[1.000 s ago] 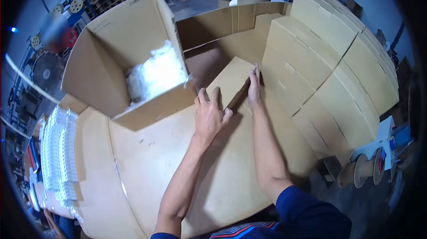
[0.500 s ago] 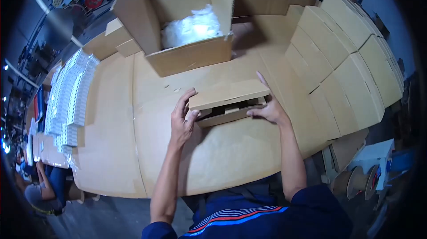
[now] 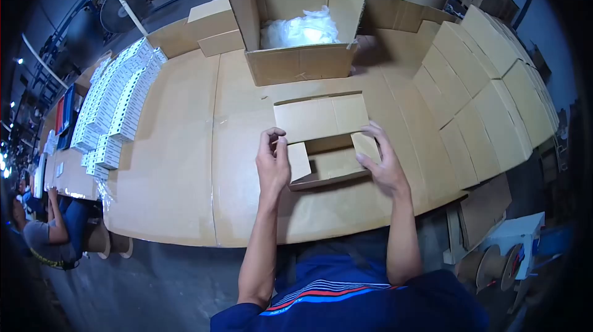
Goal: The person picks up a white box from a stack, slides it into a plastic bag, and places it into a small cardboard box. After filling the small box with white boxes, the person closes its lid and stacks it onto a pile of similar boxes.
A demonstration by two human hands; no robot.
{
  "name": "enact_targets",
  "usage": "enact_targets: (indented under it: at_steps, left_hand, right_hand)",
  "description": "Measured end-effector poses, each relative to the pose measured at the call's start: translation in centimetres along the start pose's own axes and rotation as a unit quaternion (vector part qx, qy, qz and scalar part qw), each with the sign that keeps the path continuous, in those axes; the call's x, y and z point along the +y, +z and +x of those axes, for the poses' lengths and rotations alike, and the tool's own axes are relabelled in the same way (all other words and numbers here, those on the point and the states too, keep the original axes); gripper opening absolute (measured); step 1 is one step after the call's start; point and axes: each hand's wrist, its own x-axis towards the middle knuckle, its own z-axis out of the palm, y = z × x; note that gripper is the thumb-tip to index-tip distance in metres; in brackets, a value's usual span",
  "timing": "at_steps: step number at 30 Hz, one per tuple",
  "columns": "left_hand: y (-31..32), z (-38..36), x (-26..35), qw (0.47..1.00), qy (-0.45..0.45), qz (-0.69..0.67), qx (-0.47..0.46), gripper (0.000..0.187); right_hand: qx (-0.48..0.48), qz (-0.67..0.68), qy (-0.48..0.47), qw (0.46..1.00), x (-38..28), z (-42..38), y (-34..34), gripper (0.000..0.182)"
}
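Observation:
A small cardboard box (image 3: 333,174) stands on the cardboard-covered tabletop in front of me. Its lid (image 3: 321,117) is raised and leans back, and the visible inside shows bare cardboard. My left hand (image 3: 273,160) is closed at the box's left edge, beside the left side flap (image 3: 299,160); its fingertip contact is partly hidden. On the other side, my right hand (image 3: 386,162) grips the right end, with its thumb against the right side flap (image 3: 365,147) and its fingers behind it. Both side flaps angle inward over the opening.
Behind stands a large open carton (image 3: 299,66) holding crumpled white plastic (image 3: 302,30). Stacked brown boxes (image 3: 472,97) line the right side. Rows of small white boxes (image 3: 117,97) sit at the left. A seated person (image 3: 46,227) is at far left. Spools (image 3: 497,264) stand lower right.
The small box's lid has swung up and back from nearly closed, exposing the inside and side flaps. Both hands stay at its ends. The camera view has shifted.

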Motion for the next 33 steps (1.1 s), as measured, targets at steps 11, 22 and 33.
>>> enact_targets:
  at_steps: [11, 22, 33]
  left_hand:
    - [1.2, 0.4, 0.6, 0.967, 0.224, 0.109, -0.052, 0.083]
    - [5.4, 14.7, -0.8, 0.948, 0.245, 0.183, -0.094, 0.099]
    - [5.5, 13.6, -0.2, 0.976, 0.161, 0.110, -0.093, 0.086]
  right_hand:
    - [0.098, -0.123, -0.035, 0.987, -0.5, 2.5, 2.5, 0.069]
    - [0.135, -0.114, -0.064, 0.982, 4.1, 16.2, 1.8, 0.071]
    - [0.110, -0.167, 0.005, 0.980, 3.8, 15.8, 1.3, 0.076]
